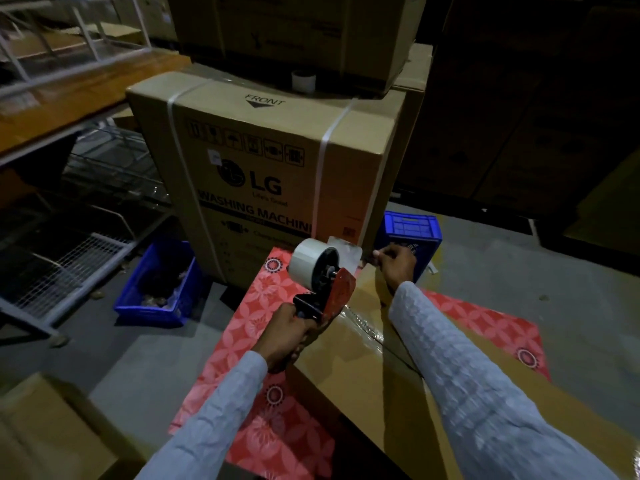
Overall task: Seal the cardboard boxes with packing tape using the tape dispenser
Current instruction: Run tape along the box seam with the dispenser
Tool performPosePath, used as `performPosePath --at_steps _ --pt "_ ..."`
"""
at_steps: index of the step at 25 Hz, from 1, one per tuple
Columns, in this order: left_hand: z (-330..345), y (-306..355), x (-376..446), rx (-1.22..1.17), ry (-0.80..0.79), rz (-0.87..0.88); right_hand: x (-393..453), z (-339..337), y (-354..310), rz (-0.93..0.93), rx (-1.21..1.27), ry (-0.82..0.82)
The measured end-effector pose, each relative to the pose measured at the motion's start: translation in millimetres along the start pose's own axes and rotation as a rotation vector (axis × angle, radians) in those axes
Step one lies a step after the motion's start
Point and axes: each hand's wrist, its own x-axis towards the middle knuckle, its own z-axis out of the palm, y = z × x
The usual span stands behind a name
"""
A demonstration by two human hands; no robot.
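At the centre of the floor, one brown cardboard box (374, 372) lies on a red flower-patterned mat (256, 327), its top seam glossy with clear packing tape (363, 322). One tape dispenser (322, 285), red metal plate on a black frame, carries one fat white roll and hovers over the box's far corner at about 11 o'clock from the box's middle. The left hand (287, 336) has its fingers clenched round the black handle. A loose flap of tape (346, 252) stretches from the roll toward 3 o'clock, where the right hand (396, 266) pinches something at the box's far edge; whether its fingertips actually hold the tape end is unclear. Both sleeves are pale, crinkled fabric.

At 12 o'clock stands one tall LG washing machine carton (273, 168), bound with two white plastic straps, another carton stacked above it and one small white tape roll (303, 79) on its top. Two blue plastic crates flank it: one (159, 285) at 9 o'clock, one (410, 239) at 2 o'clock. Wire-mesh shelving (76, 258) fills the left side.
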Motion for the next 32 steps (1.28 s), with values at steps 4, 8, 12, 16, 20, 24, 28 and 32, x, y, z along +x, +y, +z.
performPosePath --at_steps 4,8,12,16,20,24,28,32 --pt "3.0 -0.5 4.7 0.028 0.0 0.002 0.2 -5.3 1.9 0.008 0.06 0.021" --pt "3.4 -6.2 7.5 0.043 0.003 0.001 0.5 -3.2 2.7 -0.01 0.066 0.003" --pt "1.0 -10.6 13.1 0.015 0.004 -0.029 2.4 -0.8 3.3 -0.026 0.053 -0.007" --pt "-0.4 -10.6 13.5 0.022 -0.009 -0.036 -0.9 -3.3 0.3 -0.018 0.009 0.009" --pt "-1.0 -8.7 12.0 0.014 -0.024 -0.024 0.7 -2.9 1.2 0.01 0.052 0.016" --pt "-1.0 -8.7 10.2 0.013 -0.032 -0.015 2.3 -1.6 2.7 0.02 0.045 0.008" --pt "-1.5 -10.0 10.5 0.011 -0.04 -0.01 3.2 0.9 6.2 0.017 -0.078 0.016" --pt "-2.1 -15.2 15.0 0.012 -0.026 -0.018 8.9 8.4 12.5 0.086 -0.157 -0.019"
